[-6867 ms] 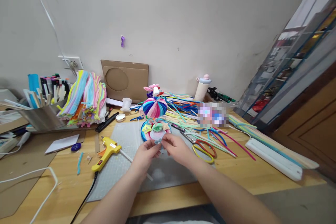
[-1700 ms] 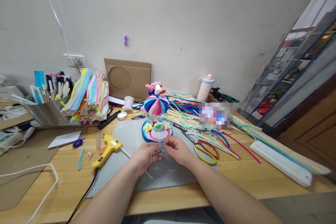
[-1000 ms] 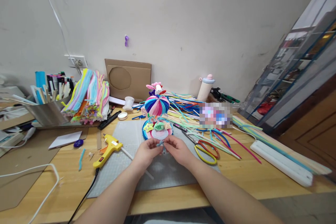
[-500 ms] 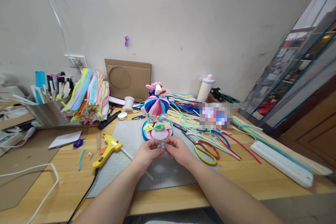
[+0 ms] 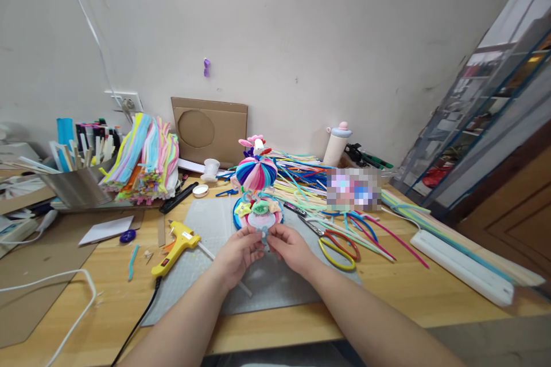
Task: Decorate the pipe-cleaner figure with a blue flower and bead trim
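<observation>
Between the fingertips of my left hand [image 5: 239,253] and my right hand [image 5: 289,248] is a small light-blue piece [image 5: 264,233]. Both hands pinch it above the grey cutting mat [image 5: 193,275]. Just beyond them stands a colourful fuzzy craft piece: a striped dome [image 5: 257,173] with a small white figure [image 5: 258,147] on top, and a round blue-rimmed base [image 5: 236,219] bearing a yellow star and a green shape. My fingers partly cover the front of that base.
A yellow glue gun [image 5: 176,249] lies left of my hands. Scissors [image 5: 338,252] and scattered pipe cleaners [image 5: 301,183] are to the right, with a white power strip [image 5: 462,266] farther right. Bundled pipe cleaners [image 5: 144,157] and a metal holder [image 5: 84,186] stand at the back left.
The fingers of my left hand have shifted and spread somewhat, and the light-blue piece has turned and moved slightly up. My right hand has barely moved.
</observation>
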Demonstrator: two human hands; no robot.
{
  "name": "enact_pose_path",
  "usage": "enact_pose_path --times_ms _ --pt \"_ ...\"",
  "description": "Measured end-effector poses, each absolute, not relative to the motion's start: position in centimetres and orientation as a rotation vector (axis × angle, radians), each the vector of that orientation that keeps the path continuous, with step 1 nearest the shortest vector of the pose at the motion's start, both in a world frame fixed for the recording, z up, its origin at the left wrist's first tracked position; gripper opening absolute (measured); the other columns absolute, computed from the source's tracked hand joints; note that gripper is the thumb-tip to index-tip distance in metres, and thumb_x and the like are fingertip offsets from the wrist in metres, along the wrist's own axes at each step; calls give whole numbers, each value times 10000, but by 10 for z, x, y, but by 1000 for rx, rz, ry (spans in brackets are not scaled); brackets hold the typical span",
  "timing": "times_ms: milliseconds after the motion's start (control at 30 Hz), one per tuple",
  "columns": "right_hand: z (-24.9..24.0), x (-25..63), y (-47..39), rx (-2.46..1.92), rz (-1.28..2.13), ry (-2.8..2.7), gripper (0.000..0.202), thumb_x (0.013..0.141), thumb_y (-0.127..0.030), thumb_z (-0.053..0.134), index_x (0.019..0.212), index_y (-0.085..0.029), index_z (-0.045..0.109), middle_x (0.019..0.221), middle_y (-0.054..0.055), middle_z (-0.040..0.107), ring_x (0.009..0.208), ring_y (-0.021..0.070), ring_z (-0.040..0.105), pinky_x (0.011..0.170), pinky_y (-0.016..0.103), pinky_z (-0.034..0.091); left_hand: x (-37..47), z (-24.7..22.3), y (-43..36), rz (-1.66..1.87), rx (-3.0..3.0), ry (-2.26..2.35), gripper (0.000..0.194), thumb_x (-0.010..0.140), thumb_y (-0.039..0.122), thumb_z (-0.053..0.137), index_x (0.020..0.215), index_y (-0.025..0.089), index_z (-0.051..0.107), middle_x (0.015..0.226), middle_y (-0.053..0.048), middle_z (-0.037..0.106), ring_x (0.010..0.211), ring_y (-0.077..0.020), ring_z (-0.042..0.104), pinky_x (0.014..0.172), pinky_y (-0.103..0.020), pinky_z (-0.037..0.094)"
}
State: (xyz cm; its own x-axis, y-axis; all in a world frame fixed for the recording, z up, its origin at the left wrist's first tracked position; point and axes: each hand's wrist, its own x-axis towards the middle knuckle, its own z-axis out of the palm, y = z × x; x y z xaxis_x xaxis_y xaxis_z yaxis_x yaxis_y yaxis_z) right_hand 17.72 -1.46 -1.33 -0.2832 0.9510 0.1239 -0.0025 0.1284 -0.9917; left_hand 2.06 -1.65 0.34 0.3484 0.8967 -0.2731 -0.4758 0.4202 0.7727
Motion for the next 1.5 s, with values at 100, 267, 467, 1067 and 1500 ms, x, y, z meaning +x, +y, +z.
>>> enact_pose_path --times_ms 100,267,467,1067,1500 --pt "-12 178 -14 -979 1335 -1471 238 767 -382 575 666 -191 476 517 -63 448 438 74 372 416 205 301 23 6 -18 952 671 790 203 709 292 700 813 150 598 718 -8 627 603 -101 589 550 -217 478" --pt "-7 179 -16 -1025 1324 -1503 263 758 -400 583 646 -192 469 485 -68 433 415 74 367 410 210 284 25 5 -18 943 877 896 239 615 274 783 713 125 624 596 12 582 542 -77 543 534 -189 443" --pt "-7 181 -16 -999 1249 -1545 304 786 -463 569 686 -188 485 525 -57 439 446 82 372 431 219 285 25 4 -18 941 897 926 237 605 287 786 708 106 675 608 -16 613 543 -82 545 554 -196 444" --pt "-13 181 -15 -1025 1255 -1559 268 800 -422 569 690 -188 497 514 -63 435 443 82 367 440 218 285 27 -1 -16 971 906 939 272 557 321 808 664 115 665 566 -2 611 523 -95 550 579 -233 474" --pt "-14 183 -10 -1032 1324 -1529 241 784 -403 552 706 -184 490 522 -61 453 430 75 375 400 198 294 26 -1 -16 922 847 952 288 572 315 812 660 105 636 561 2 598 495 -75 548 536 -204 484"
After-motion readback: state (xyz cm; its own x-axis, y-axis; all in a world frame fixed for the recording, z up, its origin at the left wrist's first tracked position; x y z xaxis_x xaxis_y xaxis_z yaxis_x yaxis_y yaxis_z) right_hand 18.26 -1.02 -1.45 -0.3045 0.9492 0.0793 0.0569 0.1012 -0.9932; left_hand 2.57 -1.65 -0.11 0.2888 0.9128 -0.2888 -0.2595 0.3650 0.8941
